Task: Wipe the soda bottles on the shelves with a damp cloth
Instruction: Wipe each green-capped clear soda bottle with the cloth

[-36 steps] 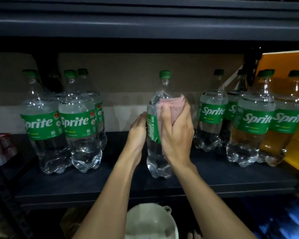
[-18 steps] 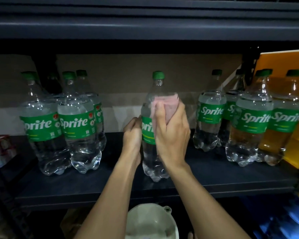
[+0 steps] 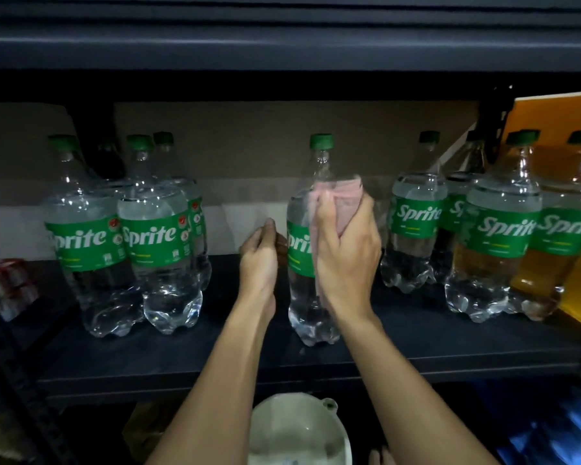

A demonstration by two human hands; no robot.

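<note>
A clear Sprite bottle (image 3: 307, 297) with a green cap stands upright in the middle of the dark shelf (image 3: 416, 344). My left hand (image 3: 259, 263) is at its left side by the green label, fingers curled round behind it and thumb raised. My right hand (image 3: 346, 256) grips a folded pink cloth (image 3: 342, 203) and presses it against the bottle's shoulder and front. Three more Sprite bottles (image 3: 155, 250) stand in a group on the left. Several Sprite bottles (image 3: 497, 250) stand on the right.
A white basin (image 3: 299, 434) holding water sits below the shelf's front edge, between my forearms. Red packets (image 3: 7, 283) lie at the shelf's far left. An orange carton (image 3: 557, 115) leans at the right end. The upper shelf (image 3: 282, 45) hangs low overhead.
The middle bottle has turned so more of its Sprite label faces me. My right hand keeps the cloth on the bottle's shoulder. My left thumb has lifted away from the label.
</note>
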